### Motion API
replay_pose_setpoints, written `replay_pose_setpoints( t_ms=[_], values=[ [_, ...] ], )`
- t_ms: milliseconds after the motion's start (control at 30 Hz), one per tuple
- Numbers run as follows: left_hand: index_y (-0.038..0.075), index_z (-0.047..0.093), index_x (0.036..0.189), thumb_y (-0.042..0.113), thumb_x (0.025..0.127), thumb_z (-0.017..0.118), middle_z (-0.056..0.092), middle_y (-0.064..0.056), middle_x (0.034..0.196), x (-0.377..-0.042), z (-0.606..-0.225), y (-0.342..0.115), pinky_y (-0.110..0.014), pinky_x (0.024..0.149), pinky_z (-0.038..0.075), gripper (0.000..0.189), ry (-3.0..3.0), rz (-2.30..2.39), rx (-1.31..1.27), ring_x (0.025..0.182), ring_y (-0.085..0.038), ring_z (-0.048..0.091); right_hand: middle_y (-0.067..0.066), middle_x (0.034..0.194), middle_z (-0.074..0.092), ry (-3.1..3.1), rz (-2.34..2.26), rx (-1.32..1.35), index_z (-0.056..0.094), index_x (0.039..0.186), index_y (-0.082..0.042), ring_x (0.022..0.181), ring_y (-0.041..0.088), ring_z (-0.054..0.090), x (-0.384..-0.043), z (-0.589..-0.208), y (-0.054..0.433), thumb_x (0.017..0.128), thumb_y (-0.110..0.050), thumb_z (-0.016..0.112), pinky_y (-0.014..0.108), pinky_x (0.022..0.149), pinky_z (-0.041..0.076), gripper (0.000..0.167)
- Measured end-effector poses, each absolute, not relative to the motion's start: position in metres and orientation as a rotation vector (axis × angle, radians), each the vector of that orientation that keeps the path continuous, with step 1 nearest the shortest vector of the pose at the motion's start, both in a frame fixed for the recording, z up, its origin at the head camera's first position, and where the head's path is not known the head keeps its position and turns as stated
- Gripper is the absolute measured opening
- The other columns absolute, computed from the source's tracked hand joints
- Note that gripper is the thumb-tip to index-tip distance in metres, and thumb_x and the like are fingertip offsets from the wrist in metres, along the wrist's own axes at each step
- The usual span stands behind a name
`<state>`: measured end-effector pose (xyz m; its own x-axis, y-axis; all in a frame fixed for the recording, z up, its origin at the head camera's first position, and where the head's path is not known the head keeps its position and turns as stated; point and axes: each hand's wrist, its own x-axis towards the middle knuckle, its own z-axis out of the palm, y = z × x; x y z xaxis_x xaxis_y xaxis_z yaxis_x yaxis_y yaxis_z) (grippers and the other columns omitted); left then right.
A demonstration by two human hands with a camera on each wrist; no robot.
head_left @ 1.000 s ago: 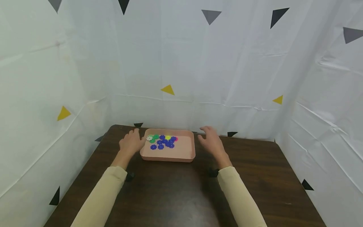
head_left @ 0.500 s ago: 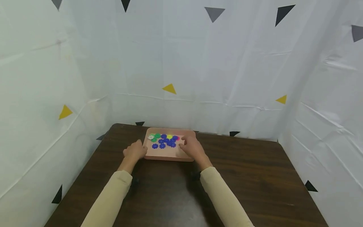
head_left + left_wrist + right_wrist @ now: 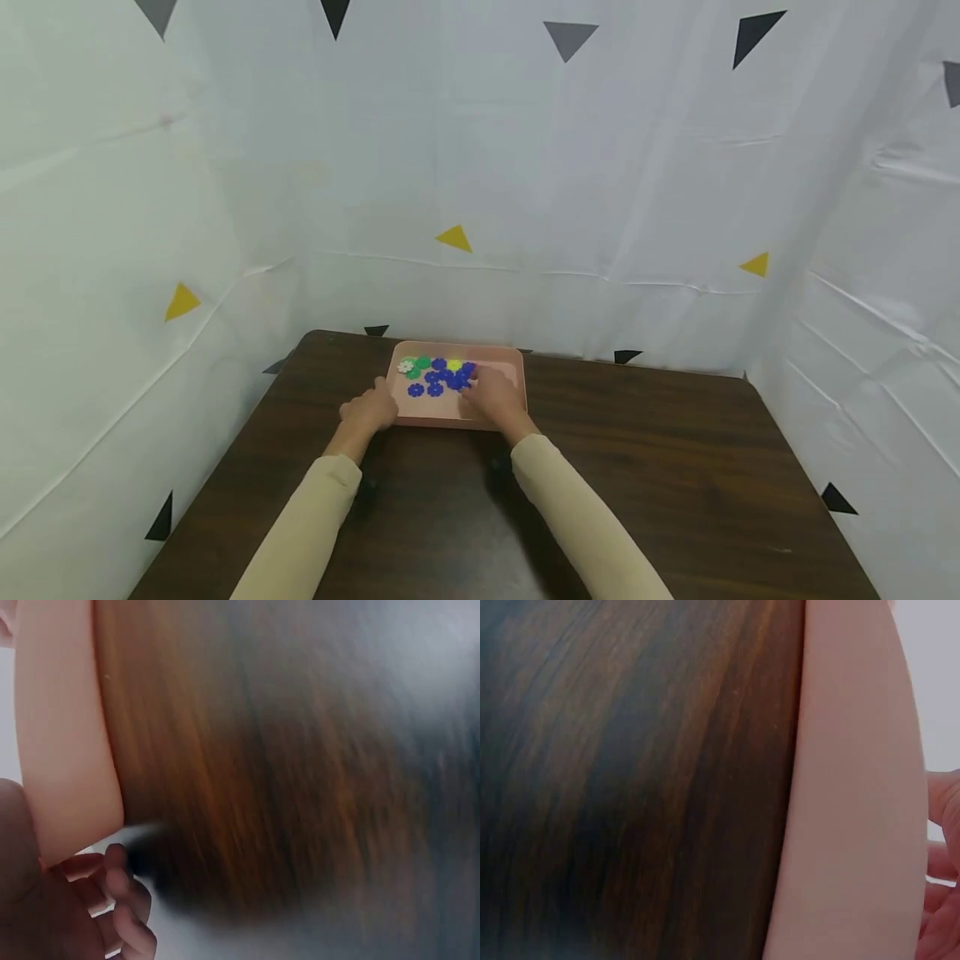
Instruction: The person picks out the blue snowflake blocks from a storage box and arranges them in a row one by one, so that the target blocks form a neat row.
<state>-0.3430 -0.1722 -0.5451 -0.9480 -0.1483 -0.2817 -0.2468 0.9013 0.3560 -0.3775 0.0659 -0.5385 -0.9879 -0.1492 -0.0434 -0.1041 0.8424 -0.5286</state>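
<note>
A shallow pink tray (image 3: 427,408) lies toward the far side of the table, holding small flower-shaped discs. Most are blue discs (image 3: 416,390), with green discs (image 3: 423,362), a white disc (image 3: 406,366) and a yellow disc (image 3: 454,365) near the back. My left hand (image 3: 370,407) grips the tray's left front edge; its fingers (image 3: 124,892) curl by the tray corner in the left wrist view. Inside the tray, my right hand (image 3: 497,396) reaches to the blue discs at the right of the pile, thumb and forefinger apart. In the right wrist view, the tray wall (image 3: 855,795) covers most of that hand.
The dark wooden table (image 3: 435,517) extends toward me and to the right. White sheeting (image 3: 495,167) with printed triangles hangs behind the table and along both sides.
My right hand has come from right of the tray, over its rim, down to the discs, covering the pink one. The left hand has slid down the tray's left side toward the front corner.
</note>
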Motion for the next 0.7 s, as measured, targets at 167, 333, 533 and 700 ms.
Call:
replay_pose_setpoints(
  t_ms=[167, 333, 533, 700],
  values=[
    [0.0, 0.026, 0.161, 0.024, 0.108, 0.044, 0.064, -0.028, 0.133, -0.346, -0.552, -0.176, -0.068, 0.112, 0.041, 0.061, 2.823, 0.571, -0.266, 0.105, -0.042, 0.063, 0.011, 0.141, 0.072, 2.932, -0.838, -0.113, 0.067, 0.142, -0.006, 0.125, 0.029, 0.07, -0.382, -0.545, 0.061, 0.101, -0.034, 0.074, 0.049, 0.112, 0.053, 0.05],
    [-0.001, 0.021, 0.165, 0.024, 0.109, 0.04, 0.063, -0.028, 0.133, -0.348, -0.559, -0.181, -0.069, 0.112, 0.041, 0.064, 2.813, 0.625, -0.224, 0.106, -0.042, 0.062, 0.015, 0.136, 0.074, 2.946, -0.925, -0.041, 0.068, 0.138, -0.002, 0.121, 0.033, 0.07, -0.382, -0.551, 0.062, 0.1, -0.031, 0.076, 0.049, 0.11, 0.054, 0.049],
    [0.004, 0.013, 0.166, 0.027, 0.111, 0.027, 0.065, -0.024, 0.119, -0.347, -0.565, -0.187, -0.059, 0.096, 0.047, 0.061, 2.793, 0.704, -0.143, 0.094, -0.037, 0.061, 0.013, 0.135, 0.074, 2.96, -0.933, -0.023, 0.069, 0.137, -0.004, 0.121, 0.034, 0.071, -0.381, -0.552, 0.063, 0.098, -0.036, 0.078, 0.053, 0.109, 0.054, 0.05],
    [0.006, 0.012, 0.167, 0.028, 0.112, 0.026, 0.063, -0.025, 0.125, -0.347, -0.566, -0.186, -0.06, 0.098, 0.046, 0.061, 2.785, 0.727, -0.122, 0.097, -0.037, 0.06, 0.009, 0.133, 0.075, 2.971, -0.869, -0.003, 0.069, 0.136, -0.009, 0.117, 0.031, 0.071, -0.381, -0.556, 0.063, 0.096, -0.042, 0.078, 0.056, 0.106, 0.053, 0.053]
  ],
)
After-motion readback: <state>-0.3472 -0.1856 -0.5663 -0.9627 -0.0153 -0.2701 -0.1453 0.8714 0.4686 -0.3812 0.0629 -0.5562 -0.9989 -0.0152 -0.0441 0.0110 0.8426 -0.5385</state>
